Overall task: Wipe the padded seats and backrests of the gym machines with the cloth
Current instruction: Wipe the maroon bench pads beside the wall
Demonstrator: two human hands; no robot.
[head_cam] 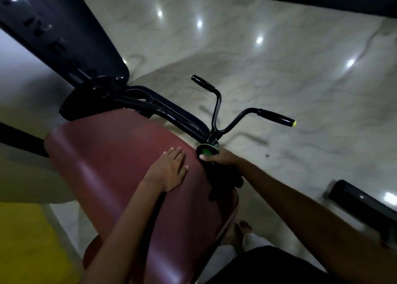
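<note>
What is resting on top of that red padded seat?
The left hand lies flat on the red padded seat. At its right edge the right hand grips a dark cloth.

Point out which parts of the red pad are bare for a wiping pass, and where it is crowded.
The red pad is bare from the left hand out to its far-left edge. The right edge is crowded: the right hand holds a dark cloth there, beside the handlebar base.

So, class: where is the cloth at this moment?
In the head view, the dark cloth is gripped by the right hand at the red pad's right edge.
</note>
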